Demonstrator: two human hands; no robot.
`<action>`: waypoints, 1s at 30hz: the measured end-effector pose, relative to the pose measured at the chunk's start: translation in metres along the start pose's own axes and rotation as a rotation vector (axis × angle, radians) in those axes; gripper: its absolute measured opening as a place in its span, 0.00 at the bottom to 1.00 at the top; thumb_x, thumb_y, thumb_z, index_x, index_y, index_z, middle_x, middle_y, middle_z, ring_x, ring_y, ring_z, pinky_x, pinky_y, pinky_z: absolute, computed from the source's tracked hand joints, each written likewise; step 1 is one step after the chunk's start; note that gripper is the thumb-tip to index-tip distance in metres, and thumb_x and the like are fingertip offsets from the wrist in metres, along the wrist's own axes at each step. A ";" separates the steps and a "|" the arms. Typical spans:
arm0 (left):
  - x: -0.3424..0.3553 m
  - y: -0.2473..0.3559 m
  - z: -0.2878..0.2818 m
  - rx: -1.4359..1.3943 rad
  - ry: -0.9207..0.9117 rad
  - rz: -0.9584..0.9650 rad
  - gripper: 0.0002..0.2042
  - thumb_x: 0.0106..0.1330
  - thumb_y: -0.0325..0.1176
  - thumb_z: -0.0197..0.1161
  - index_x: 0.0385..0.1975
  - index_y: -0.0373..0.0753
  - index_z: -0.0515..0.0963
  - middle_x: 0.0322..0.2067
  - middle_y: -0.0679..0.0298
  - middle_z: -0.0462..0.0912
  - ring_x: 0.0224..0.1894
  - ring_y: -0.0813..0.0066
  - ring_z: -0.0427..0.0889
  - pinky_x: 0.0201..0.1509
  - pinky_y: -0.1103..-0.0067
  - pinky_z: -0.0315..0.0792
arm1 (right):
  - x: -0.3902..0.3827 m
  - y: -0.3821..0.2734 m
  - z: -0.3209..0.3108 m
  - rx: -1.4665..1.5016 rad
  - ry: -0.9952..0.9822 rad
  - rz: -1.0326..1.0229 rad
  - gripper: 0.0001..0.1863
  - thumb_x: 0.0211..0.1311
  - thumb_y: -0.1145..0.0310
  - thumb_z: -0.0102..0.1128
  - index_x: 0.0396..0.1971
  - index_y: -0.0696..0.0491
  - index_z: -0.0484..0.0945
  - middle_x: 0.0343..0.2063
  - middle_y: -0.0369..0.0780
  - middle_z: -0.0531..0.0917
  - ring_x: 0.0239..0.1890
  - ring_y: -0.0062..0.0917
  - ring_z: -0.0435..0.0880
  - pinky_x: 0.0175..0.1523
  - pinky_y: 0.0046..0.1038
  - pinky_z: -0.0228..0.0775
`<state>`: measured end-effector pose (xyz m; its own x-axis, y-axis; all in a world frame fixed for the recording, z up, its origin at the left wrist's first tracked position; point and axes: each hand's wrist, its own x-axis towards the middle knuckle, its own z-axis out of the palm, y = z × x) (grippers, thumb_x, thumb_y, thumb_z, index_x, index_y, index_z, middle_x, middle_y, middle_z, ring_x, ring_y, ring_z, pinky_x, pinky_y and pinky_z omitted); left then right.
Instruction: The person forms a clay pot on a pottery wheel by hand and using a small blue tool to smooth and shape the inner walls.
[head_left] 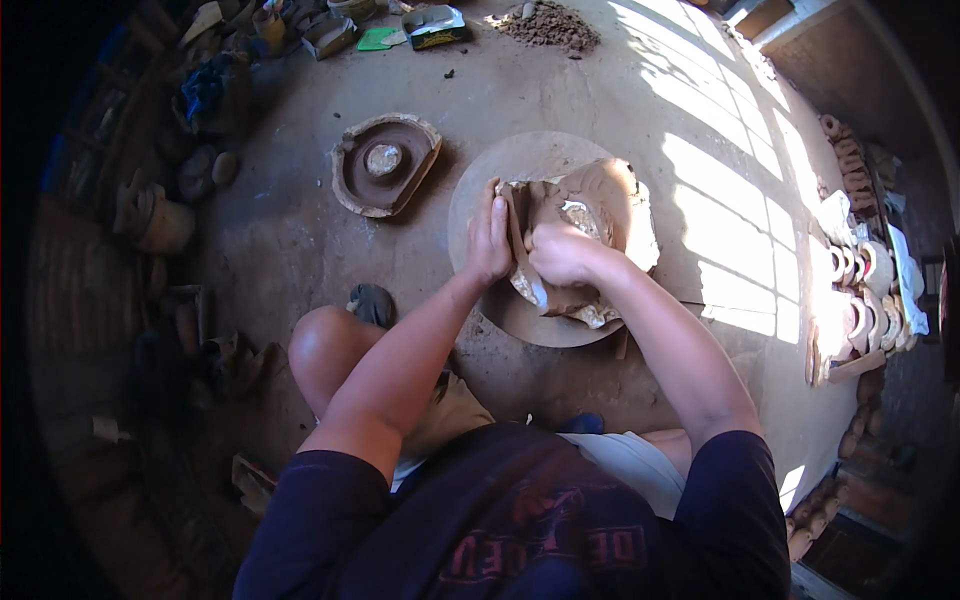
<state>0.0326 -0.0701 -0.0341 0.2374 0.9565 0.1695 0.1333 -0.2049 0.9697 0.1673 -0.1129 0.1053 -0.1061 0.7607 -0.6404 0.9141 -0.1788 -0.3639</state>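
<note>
A clay-covered plaster mould (615,205) sits on a round board (475,160) on the floor in front of me. My left hand (490,240) lies with straight fingers along the left outer side of an upright brown clay slab (515,225) in the mould. My right hand (560,255) is closed against the inner face of that slab; what its fingertips hold, if anything, is hidden. Off-white patches show at the mould's edges and through a gap in the clay.
A second mould (357,195) with a raised centre lies at upper left, near trays (428,25), pots (162,225) and a crumbled clay pile (545,30). Rows of curved clay pieces (860,315) line the right side. My bare knee (325,350) is at lower left.
</note>
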 end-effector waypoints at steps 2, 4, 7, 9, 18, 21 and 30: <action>0.007 -0.003 0.001 -0.028 -0.012 0.025 0.27 0.87 0.47 0.39 0.77 0.37 0.63 0.66 0.35 0.75 0.70 0.34 0.73 0.73 0.56 0.67 | -0.003 0.014 0.020 -0.253 -0.021 -0.126 0.16 0.65 0.69 0.54 0.38 0.65 0.87 0.38 0.61 0.88 0.42 0.52 0.91 0.51 0.45 0.82; 0.011 -0.004 -0.003 -0.083 -0.090 -0.068 0.28 0.87 0.49 0.40 0.77 0.39 0.64 0.68 0.36 0.75 0.72 0.35 0.72 0.75 0.58 0.66 | -0.019 0.010 0.013 -0.199 -0.016 -0.084 0.17 0.65 0.68 0.55 0.41 0.62 0.89 0.40 0.61 0.88 0.45 0.54 0.90 0.55 0.45 0.81; 0.018 -0.007 -0.002 -0.040 -0.106 -0.030 0.29 0.87 0.51 0.40 0.77 0.38 0.63 0.68 0.38 0.75 0.73 0.38 0.72 0.76 0.61 0.65 | -0.005 0.029 0.009 -0.218 0.021 -0.171 0.19 0.67 0.69 0.52 0.48 0.60 0.89 0.42 0.58 0.89 0.43 0.51 0.91 0.54 0.43 0.82; 0.026 -0.018 -0.006 -0.072 -0.104 -0.009 0.30 0.87 0.51 0.41 0.78 0.37 0.63 0.68 0.39 0.75 0.73 0.40 0.72 0.76 0.62 0.65 | 0.007 0.018 -0.008 0.021 0.187 -0.127 0.21 0.69 0.70 0.49 0.50 0.60 0.89 0.38 0.54 0.90 0.34 0.43 0.91 0.46 0.41 0.84; 0.049 -0.012 -0.005 -0.118 -0.223 -0.030 0.30 0.86 0.52 0.42 0.75 0.35 0.68 0.70 0.42 0.75 0.75 0.50 0.72 0.78 0.66 0.63 | -0.021 0.007 0.013 -0.445 -0.169 -0.236 0.18 0.64 0.72 0.52 0.43 0.64 0.89 0.40 0.58 0.89 0.47 0.52 0.90 0.54 0.48 0.81; 0.060 -0.017 -0.006 -0.145 -0.276 -0.042 0.30 0.86 0.53 0.44 0.75 0.35 0.69 0.70 0.44 0.76 0.75 0.53 0.72 0.78 0.67 0.62 | -0.061 0.018 0.031 -0.212 0.026 -0.033 0.25 0.66 0.70 0.52 0.61 0.60 0.82 0.46 0.57 0.88 0.52 0.51 0.89 0.58 0.48 0.80; 0.066 -0.027 0.000 -0.145 -0.323 -0.070 0.31 0.86 0.54 0.44 0.75 0.35 0.69 0.70 0.45 0.76 0.75 0.54 0.72 0.79 0.69 0.60 | -0.025 0.012 -0.024 -0.387 -0.075 0.068 0.46 0.62 0.67 0.56 0.83 0.43 0.56 0.48 0.53 0.89 0.51 0.48 0.89 0.58 0.45 0.81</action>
<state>0.0448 -0.0019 -0.0491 0.5277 0.8473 0.0594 0.0277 -0.0870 0.9958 0.1904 -0.1189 0.1334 -0.0559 0.7051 -0.7069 0.9984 0.0320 -0.0471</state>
